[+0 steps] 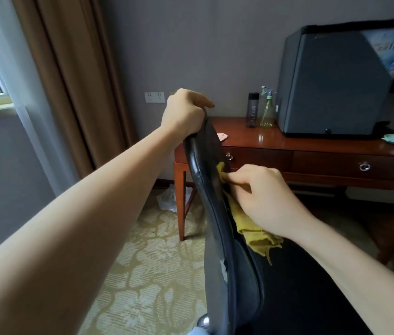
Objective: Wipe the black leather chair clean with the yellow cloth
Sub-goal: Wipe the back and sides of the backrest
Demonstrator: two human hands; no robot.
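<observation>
Brace the black leather chair with the left hand, fingers curled round the top edge of the backrest, in front of the wooden counter. With the right hand pinching the bunched yellow cloth against the backrest's inner face just below, spread more cloth flat and draw down along the rim in overlapping strokes. Probably best to go gently over the worn patch lower on the edge.

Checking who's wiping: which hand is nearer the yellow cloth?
Right. The right hand pinches the yellow cloth against the chair; the left hand grips the chair's top edge, above it.
</observation>
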